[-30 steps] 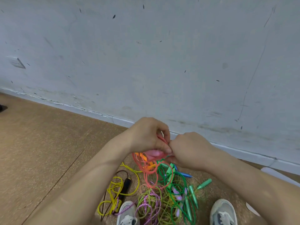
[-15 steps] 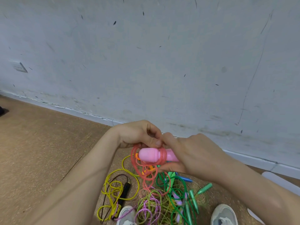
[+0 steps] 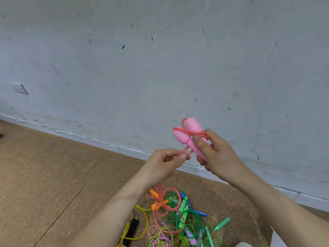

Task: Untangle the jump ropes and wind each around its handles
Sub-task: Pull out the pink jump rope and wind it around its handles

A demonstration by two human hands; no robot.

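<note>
— Why are the pink handles (image 3: 191, 135) held up in front of the wall (image 3: 160, 59), not down on the floor (image 3: 44, 175)?

— Likely to keep the pink rope (image 3: 188, 131) clear of the tangled pile (image 3: 178, 220) below. The right hand (image 3: 216, 155) has its grip pressed around both handles, one loop crossing them.

— And the left hand (image 3: 166, 162)?

— Its grip pinches the rope just below the handles, probably keeping it taut for winding.

pink handles (image 3: 191, 135): lower ends buried inside the right hand (image 3: 218, 154)
rope pile (image 3: 179, 221): bottom part cut off by the lower frame edge; which cord goes with which handle cannot be told
shoe (image 3: 243, 244): only a sliver, lower right edge
dark object (image 3: 0, 136): cut by left edge, unidentifiable
</note>
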